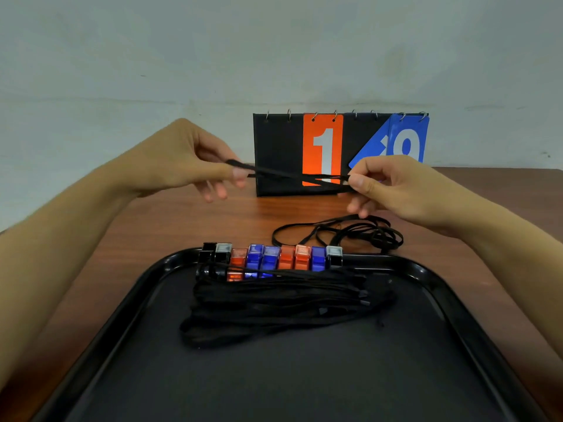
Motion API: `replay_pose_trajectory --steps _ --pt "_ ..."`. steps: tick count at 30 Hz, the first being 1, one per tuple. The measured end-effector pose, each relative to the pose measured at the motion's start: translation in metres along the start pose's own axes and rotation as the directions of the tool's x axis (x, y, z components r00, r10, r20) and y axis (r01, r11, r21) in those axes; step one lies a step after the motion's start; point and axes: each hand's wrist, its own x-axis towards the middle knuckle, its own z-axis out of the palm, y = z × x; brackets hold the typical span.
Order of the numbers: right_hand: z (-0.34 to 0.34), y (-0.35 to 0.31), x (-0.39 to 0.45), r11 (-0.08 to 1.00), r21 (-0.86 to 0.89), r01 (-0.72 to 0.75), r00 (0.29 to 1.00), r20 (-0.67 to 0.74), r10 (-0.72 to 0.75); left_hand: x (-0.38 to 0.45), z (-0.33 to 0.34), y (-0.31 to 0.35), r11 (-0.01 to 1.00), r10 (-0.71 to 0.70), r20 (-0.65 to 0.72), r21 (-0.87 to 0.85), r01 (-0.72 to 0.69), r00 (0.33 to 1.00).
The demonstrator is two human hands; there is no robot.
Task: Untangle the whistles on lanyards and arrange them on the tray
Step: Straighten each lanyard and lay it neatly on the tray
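The left hand (182, 159) and right hand (393, 190) each pinched an end of a black lanyard (292, 177), stretched taut above the worktop (170, 226). A flip scoreboard (338, 153) stood behind it. Loose lanyards (350, 234) lay just beyond the black tray (441, 281), where a row of whistles (274, 258) sat along the far rim.

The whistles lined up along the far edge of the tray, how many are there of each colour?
Black whistles: 1
Clear or grey whistles: 2
Orange whistles: 3
Blue whistles: 3
Total: 9 whistles at the rim of the tray.
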Motion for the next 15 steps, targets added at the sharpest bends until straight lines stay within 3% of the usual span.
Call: replay_pose_trajectory --steps 4,9,12,15 --pt "-0.007 0.002 0.000 0.965 -0.252 0.077 0.997 0.046 -0.068 -0.004 -0.007 0.005 0.983 -0.152 0.149 0.126 0.134 0.977" --pt "-0.010 0.006 -0.002 0.957 -0.259 0.135 0.990 0.078 -0.118 -0.010 -0.003 0.004 0.948 -0.316 0.396 0.181 0.264 0.862" --pt "-0.008 0.003 -0.005 0.949 -0.257 0.181 0.975 0.172 -0.139 -0.018 0.000 -0.006 0.947 -0.320 0.381 0.105 0.304 0.867" --pt "-0.002 -0.003 -0.011 0.918 -0.321 0.231 0.941 0.315 -0.127 -0.023 0.001 -0.005 0.875 -0.474 0.425 0.330 0.355 0.771"
